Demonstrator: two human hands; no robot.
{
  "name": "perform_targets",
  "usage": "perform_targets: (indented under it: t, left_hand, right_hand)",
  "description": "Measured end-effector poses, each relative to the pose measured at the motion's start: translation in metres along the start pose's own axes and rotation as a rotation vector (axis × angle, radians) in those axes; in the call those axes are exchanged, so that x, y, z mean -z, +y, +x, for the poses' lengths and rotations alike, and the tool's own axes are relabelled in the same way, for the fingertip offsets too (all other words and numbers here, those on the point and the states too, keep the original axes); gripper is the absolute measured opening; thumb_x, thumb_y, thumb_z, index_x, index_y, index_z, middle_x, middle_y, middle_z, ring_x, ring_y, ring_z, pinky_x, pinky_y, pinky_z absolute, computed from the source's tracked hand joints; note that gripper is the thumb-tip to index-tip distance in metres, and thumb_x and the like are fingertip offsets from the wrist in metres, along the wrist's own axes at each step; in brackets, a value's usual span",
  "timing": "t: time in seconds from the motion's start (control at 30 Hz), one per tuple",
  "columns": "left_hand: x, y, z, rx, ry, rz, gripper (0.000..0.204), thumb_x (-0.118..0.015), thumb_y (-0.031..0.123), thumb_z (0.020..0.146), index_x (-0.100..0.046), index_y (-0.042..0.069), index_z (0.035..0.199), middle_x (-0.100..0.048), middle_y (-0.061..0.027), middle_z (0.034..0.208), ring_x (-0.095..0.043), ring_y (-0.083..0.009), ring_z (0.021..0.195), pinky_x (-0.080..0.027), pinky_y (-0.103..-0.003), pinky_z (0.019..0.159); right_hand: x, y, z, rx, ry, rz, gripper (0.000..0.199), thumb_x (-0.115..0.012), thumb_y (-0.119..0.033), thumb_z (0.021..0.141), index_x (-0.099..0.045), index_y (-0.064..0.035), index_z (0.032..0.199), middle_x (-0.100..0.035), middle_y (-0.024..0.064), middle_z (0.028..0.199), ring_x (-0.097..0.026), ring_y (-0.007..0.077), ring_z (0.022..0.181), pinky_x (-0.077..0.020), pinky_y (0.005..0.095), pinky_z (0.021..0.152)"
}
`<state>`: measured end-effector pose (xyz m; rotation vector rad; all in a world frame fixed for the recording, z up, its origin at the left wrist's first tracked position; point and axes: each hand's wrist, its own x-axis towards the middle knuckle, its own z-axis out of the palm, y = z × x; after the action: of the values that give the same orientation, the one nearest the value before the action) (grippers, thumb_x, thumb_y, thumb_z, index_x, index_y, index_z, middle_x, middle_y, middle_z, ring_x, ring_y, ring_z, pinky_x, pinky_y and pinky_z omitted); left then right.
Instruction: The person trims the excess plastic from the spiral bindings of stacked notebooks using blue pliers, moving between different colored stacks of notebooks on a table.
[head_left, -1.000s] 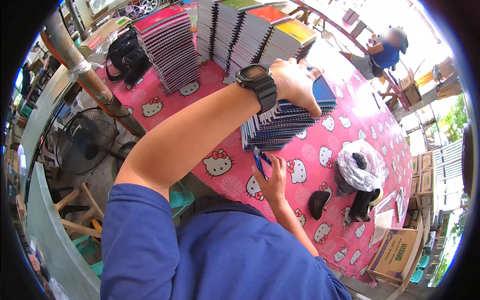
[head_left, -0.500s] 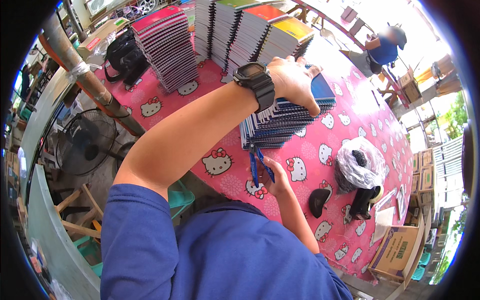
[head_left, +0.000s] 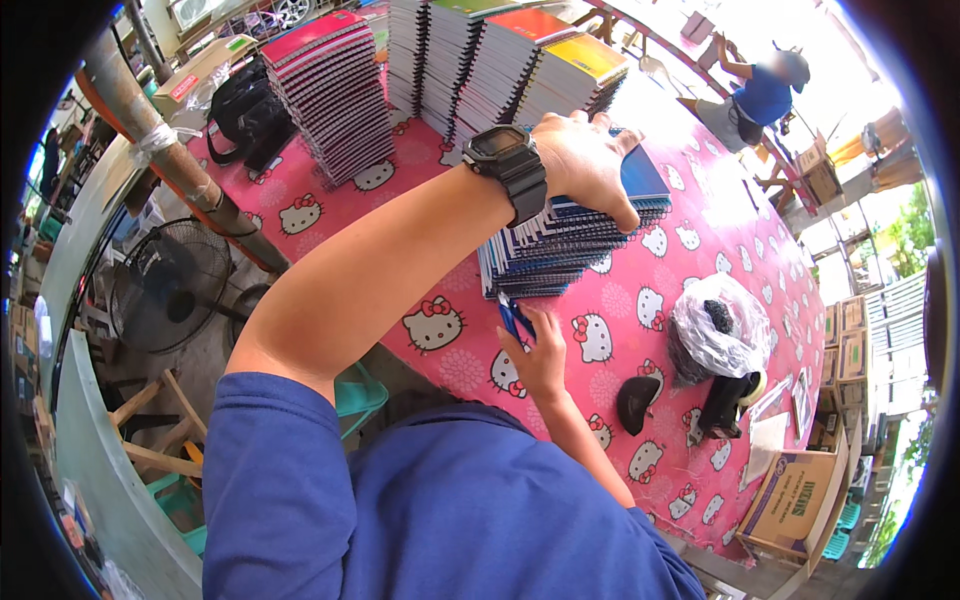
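Observation:
A leaning stack of blue-covered spiral notebooks (head_left: 645, 178) stands on the table in front of me, its wire bindings showing along the side. My left hand (head_left: 590, 165), with a black watch (head_left: 508, 170) on the wrist, lies across the top with its fingers spread and its thumb over the edge. At the near lower corner of the stack, my right hand (head_left: 540, 350) is closed around blue-handled pliers (head_left: 513, 318). The tips of the pliers reach the lowest notebooks; whether they bite on a wire is too small to tell.
Tall notebook stacks with red (head_left: 330, 110), green, orange and yellow covers stand behind. A plastic bag (head_left: 722, 325), a black mouse-like object (head_left: 637, 403) and a tape dispenser (head_left: 728, 405) lie right. A fan (head_left: 172, 290) stands left; another person (head_left: 768, 98) works far right.
My right hand has turned and moved up with the pliers, closing their handles together near the stack's lower corner. My left hand has stayed in place. The far person has raised an arm.

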<state>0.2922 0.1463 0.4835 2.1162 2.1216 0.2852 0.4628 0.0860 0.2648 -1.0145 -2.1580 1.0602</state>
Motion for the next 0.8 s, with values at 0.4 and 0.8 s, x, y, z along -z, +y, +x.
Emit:
perform_targets:
  t: [0.4, 0.8]
  left_hand:
    - [0.001, 0.0, 0.002, 0.011, -0.014, -0.011, 0.101, -0.069, 0.058, 0.062, -0.029, 0.015, 0.144, -0.038, -0.0194, 0.141, -0.039, -0.0331, 0.128, -0.035, -0.046, 0.103]
    - [0.001, -0.001, 0.001, 0.012, -0.011, -0.01, 0.101, -0.068, 0.058, 0.062, -0.028, 0.017, 0.145, -0.036, -0.0194, 0.142, -0.038, -0.0331, 0.129, -0.034, -0.046, 0.103]
  right_hand:
    - [0.0, 0.009, 0.0, 0.317, 0.181, -0.321, 0.053, -0.075, -0.027, 0.073, -0.056, -0.0037, 0.117, -0.056, 0.0148, 0.107, -0.048, 0.0319, 0.102, -0.0393, 0.0432, 0.089]
    - [0.004, 0.014, 0.007, -0.34, -0.266, 0.498, 0.033, -0.065, -0.024, 0.085, -0.058, -0.0006, 0.107, -0.063, 0.0087, 0.088, -0.059, 0.0179, 0.075, -0.047, 0.0313, 0.065]
